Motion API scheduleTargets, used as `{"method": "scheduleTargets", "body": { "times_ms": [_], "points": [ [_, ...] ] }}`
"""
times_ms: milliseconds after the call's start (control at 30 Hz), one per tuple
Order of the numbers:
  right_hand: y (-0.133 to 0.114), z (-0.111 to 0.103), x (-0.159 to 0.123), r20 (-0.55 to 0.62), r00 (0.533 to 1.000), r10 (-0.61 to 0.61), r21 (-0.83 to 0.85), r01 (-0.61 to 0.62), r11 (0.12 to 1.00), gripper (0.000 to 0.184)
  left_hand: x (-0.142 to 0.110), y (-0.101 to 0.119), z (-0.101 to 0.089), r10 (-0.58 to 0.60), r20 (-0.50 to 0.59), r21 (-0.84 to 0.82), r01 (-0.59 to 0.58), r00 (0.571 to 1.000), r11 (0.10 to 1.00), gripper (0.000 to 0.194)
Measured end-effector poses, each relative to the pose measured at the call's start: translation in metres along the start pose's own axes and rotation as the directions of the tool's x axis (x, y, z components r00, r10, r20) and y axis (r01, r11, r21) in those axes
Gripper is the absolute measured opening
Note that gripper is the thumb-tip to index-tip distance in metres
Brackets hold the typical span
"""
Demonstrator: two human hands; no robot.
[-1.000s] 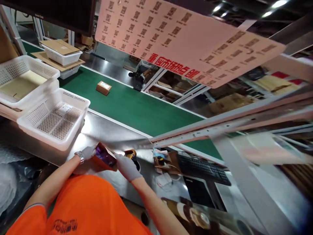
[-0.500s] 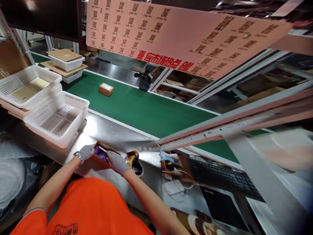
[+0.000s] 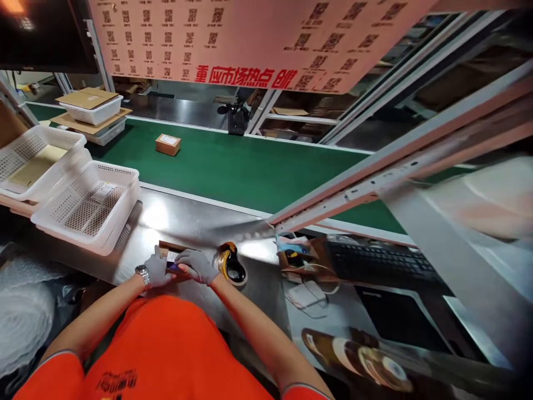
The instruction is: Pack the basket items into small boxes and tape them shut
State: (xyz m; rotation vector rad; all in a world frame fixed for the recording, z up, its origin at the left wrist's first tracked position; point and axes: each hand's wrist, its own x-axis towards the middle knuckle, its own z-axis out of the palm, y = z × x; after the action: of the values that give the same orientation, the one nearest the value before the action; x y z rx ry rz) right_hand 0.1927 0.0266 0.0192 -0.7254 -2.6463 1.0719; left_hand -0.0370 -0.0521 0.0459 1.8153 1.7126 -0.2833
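Both my hands wear grey gloves and rest on a small open cardboard box (image 3: pixel 170 246) lying on the steel worktop (image 3: pixel 179 222). My left hand (image 3: pixel 157 270) grips its near left side; a watch shows on that wrist. My right hand (image 3: pixel 198 264) presses down on the box's right part. A purple item (image 3: pixel 171 265) with a white label shows between the hands inside the box. A tape dispenser (image 3: pixel 231 264) sits just right of my right hand.
Two white perforated baskets (image 3: pixel 85 204) stand at the left. A green conveyor belt (image 3: pixel 233 169) runs behind the worktop, carrying a small brown box (image 3: pixel 167 144). A black keyboard (image 3: pixel 375 264) and small clutter lie right. Bubble wrap (image 3: pixel 20 316) is lower left. A metal rail (image 3: pixel 375 178) crosses overhead.
The box with the purple item went from tilted up in my hands to flat on the worktop. Both hands moved down and forward onto it. My view turned to the left.
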Motion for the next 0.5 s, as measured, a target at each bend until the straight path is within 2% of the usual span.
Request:
{"method": "scheduleTargets", "body": {
  "times_ms": [67, 133, 200, 333, 400, 500],
  "points": [
    [0.000, 0.004, -0.001, -0.069, 0.997, 0.019, 0.069, -0.014, 0.998, 0.066, 0.003, 0.001, -0.003, 0.007, 0.015, 0.026, -0.008, 1.000, 1.000, 0.078],
    [-0.001, 0.011, 0.003, -0.095, 0.995, 0.037, 0.136, -0.024, 0.990, 0.066, 0.007, -0.001, -0.006, 0.030, 0.023, 0.031, -0.031, 0.999, 0.999, 0.071],
    [-0.002, 0.021, 0.010, -0.048, 0.997, 0.061, 0.238, -0.048, 0.970, 0.065, 0.009, -0.003, -0.008, 0.043, 0.042, 0.043, -0.045, 0.998, 0.998, 0.069],
    [0.002, 0.036, 0.027, 0.006, 0.981, 0.194, 0.470, -0.174, 0.865, 0.065, 0.009, -0.007, -0.010, 0.053, 0.084, 0.076, -0.060, 0.995, 0.995, 0.071],
    [0.008, 0.035, 0.030, 0.017, 0.978, 0.207, 0.474, -0.190, 0.860, 0.054, 0.007, -0.007, -0.012, 0.058, 0.088, 0.057, -0.063, 0.994, 0.996, 0.071],
    [0.016, 0.027, 0.027, 0.071, 0.988, 0.137, 0.391, -0.154, 0.907, 0.044, 0.004, -0.007, -0.015, 0.059, 0.077, 0.019, -0.061, 0.995, 0.998, 0.069]
  ]
}}
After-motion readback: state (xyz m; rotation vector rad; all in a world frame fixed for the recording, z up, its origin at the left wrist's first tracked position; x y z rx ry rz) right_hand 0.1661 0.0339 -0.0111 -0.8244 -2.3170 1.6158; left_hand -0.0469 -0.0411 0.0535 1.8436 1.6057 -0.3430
